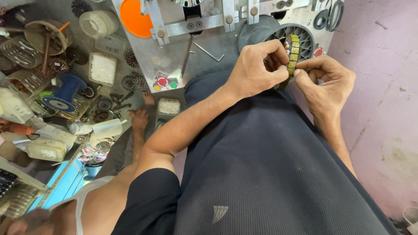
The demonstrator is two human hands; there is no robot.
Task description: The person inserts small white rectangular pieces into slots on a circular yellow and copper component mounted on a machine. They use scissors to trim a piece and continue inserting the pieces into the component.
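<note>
Yellow-taped stator ring [292,54] sits at two o'clock, pinched edge-on between the left hand [257,65] and right hand [324,82], seemingly so fingertips reach its rim.

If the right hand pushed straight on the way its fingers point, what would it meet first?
The right hand points left, its fingertips already on the yellow ring. Straight beyond that it would probably meet the left hand gripping the ring's other side, though depth is hard to judge.

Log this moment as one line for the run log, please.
left hand: pinching ring-shaped part | right hand: gripping same part, fingertips on its edge | part: yellow segments, held edge-on above lap | behind: metal machine plate
</note>
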